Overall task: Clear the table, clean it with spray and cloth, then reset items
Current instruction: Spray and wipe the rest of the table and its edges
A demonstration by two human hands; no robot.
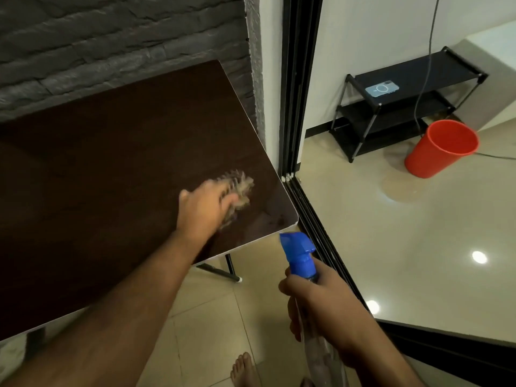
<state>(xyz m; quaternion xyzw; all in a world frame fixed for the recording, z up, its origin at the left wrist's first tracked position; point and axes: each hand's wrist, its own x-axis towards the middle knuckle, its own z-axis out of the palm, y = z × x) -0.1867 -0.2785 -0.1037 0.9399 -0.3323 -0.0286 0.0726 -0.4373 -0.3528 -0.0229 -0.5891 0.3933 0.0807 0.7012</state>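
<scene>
A dark brown table [97, 163] fills the left of the view, its top bare. My left hand [203, 208] presses a shaggy grey cloth [241, 191] onto the table near its right front corner; both are motion-blurred. My right hand [315, 300] grips the clear body of a spray bottle with a blue trigger head [298, 252], held off the table just below and right of that corner, nozzle pointing up-left.
A grey stone wall runs behind the table. A black sliding-door frame [293, 107] stands right of it. Beyond are a red bucket [441, 148], a black shelf rack [405, 107] holding a phone [382, 89], and a hanging cable. My bare foot [243, 370] is on the tiles.
</scene>
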